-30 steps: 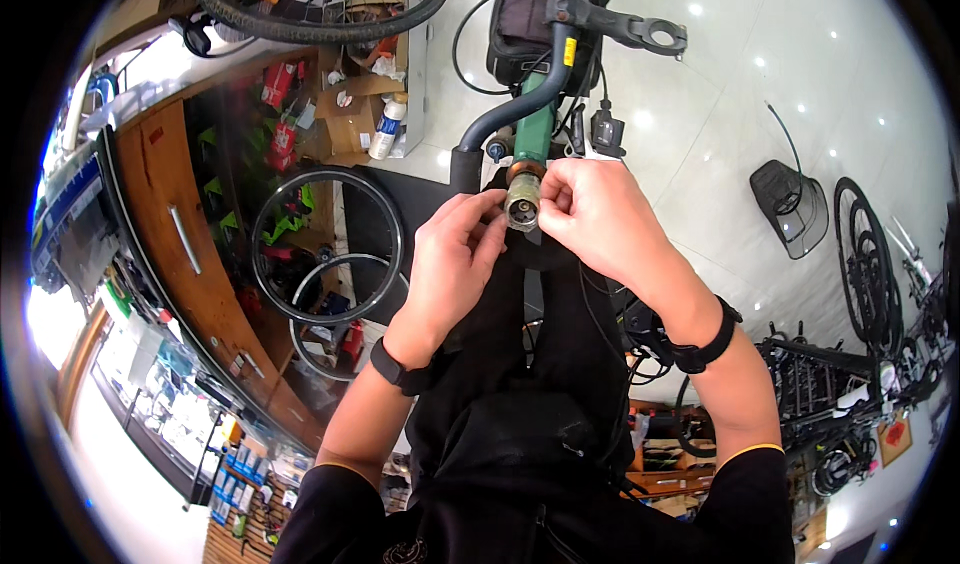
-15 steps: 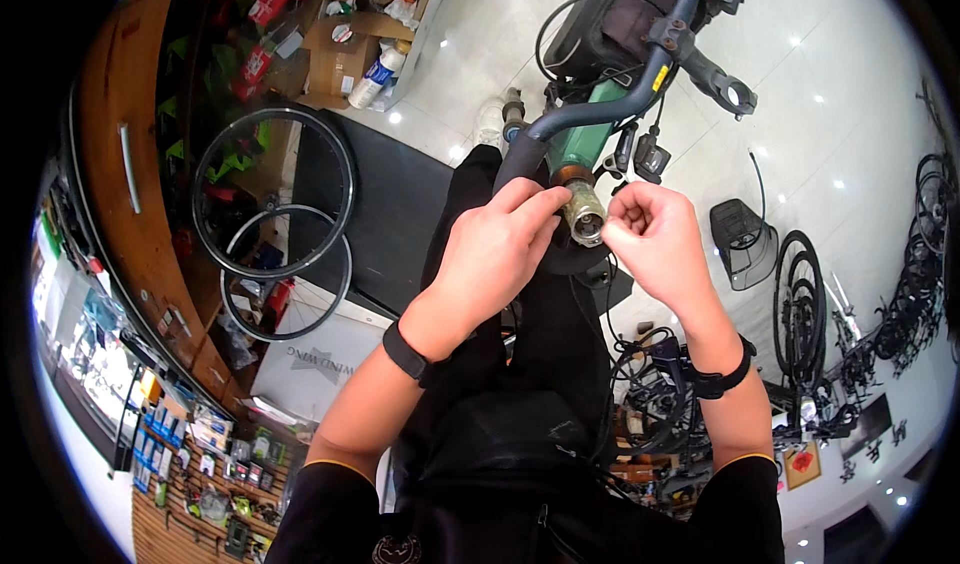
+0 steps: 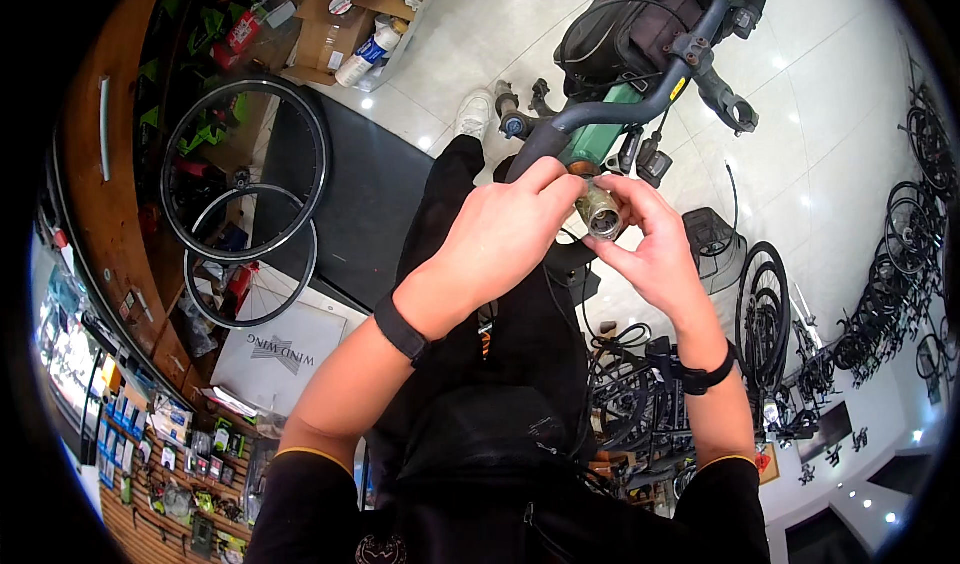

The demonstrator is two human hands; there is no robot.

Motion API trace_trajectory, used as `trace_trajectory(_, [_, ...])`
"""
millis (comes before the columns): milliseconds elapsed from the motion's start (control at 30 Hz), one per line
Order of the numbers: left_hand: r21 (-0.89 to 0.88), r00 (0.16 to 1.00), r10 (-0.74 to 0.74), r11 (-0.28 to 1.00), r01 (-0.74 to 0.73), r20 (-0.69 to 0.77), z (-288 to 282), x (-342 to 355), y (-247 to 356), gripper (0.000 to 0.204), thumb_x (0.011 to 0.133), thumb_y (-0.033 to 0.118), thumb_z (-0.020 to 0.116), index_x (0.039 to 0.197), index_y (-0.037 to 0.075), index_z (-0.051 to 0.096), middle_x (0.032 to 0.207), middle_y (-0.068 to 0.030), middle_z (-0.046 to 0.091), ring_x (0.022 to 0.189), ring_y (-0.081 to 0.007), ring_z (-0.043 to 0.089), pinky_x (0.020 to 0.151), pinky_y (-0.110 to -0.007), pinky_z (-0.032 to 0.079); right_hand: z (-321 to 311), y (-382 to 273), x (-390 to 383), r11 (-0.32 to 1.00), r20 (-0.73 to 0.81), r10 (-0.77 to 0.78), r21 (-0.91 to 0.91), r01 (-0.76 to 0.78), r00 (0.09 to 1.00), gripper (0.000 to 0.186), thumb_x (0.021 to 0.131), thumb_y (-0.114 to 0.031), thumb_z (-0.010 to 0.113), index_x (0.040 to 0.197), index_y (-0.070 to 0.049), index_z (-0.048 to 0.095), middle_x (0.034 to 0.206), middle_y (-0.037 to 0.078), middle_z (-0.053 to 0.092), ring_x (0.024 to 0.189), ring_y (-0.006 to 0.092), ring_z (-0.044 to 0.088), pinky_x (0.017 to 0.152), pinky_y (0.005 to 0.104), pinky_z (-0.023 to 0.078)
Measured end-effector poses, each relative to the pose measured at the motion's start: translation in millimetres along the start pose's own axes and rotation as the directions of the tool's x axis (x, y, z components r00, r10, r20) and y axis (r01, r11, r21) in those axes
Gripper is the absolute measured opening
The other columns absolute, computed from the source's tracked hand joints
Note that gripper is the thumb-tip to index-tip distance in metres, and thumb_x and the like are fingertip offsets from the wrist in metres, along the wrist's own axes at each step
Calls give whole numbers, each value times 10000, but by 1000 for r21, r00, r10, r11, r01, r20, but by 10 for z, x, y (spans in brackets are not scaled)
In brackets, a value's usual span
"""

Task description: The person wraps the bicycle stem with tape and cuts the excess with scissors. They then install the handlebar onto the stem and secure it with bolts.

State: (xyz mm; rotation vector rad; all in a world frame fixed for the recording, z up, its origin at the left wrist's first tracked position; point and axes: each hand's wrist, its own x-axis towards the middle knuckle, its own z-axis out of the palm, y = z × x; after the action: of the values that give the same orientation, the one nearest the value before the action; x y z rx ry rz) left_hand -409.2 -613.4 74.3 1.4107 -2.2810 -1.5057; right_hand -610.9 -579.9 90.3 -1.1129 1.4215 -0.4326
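Observation:
A greasy, open-ended metal tube (image 3: pixel 600 214) juts toward me from a green bicycle frame (image 3: pixel 597 142), with a rusty brown ring (image 3: pixel 582 168) where they meet. My left hand (image 3: pixel 495 232) is closed, its fingertips against the tube's left side; their undersides are hidden. Curled around the right side is my right hand (image 3: pixel 655 249), thumb at the tube's near rim and fingers higher up. A dark handlebar (image 3: pixel 640 111) lies across the frame, its grip end running under my left hand. Its stem (image 3: pixel 722 99) ends in an empty clamp.
A black bag (image 3: pixel 640 24) sits on the frame beyond the handlebar. Two wheels (image 3: pixel 320 169) lean beside a dark mat (image 3: pixel 350 174) at left. Cardboard boxes (image 3: pixel 325 34) stand at the far left. Several bicycles (image 3: pixel 640 404) and tyres (image 3: pixel 760 314) line the right.
My right hand has gone from a pinch beside the tube to fingers spread around it. My left fingertips have moved further onto the tube. The view has shifted, showing more of the bag.

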Motion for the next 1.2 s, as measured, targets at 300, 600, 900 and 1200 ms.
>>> trace_trajectory(300, [232,964,267,937,-262,10,-167,195,34,145,807,109,602,941,56,584,940,-58,553,813,-253,625,656,-377,533,82,106,-17,998,-104,-49,-36,45,993,452,733,47,704,1174,-17,630,955,68,607,797,160,596,725,283,514])
trace_trajectory(600, [226,885,465,864,-450,-17,-156,321,-138,134,751,107,615,875,56,611,883,-33,560,849,-212,569,690,-333,502,68,184,1,999,-100,-45,-7,45,994,437,734,-33,795,1142,0,641,971,55,641,775,131,569,702,262,484])
trace_trajectory(900, [147,896,439,892,-427,-65,-83,292,-213,212,719,64,709,899,65,597,942,-41,581,861,-243,583,719,-359,501,74,208,23,997,-105,-71,-1,71,992,449,708,54,732,1143,-11,642,870,61,593,738,149,589,687,283,513])
trace_trajectory(1200, [176,888,457,879,-443,-47,-81,222,-167,244,757,76,661,998,41,643,978,-65,585,898,-245,605,753,-368,487,79,228,7,996,-111,-84,-3,84,990,459,707,69,715,1153,-11,639,885,57,590,732,141,582,686,274,510])
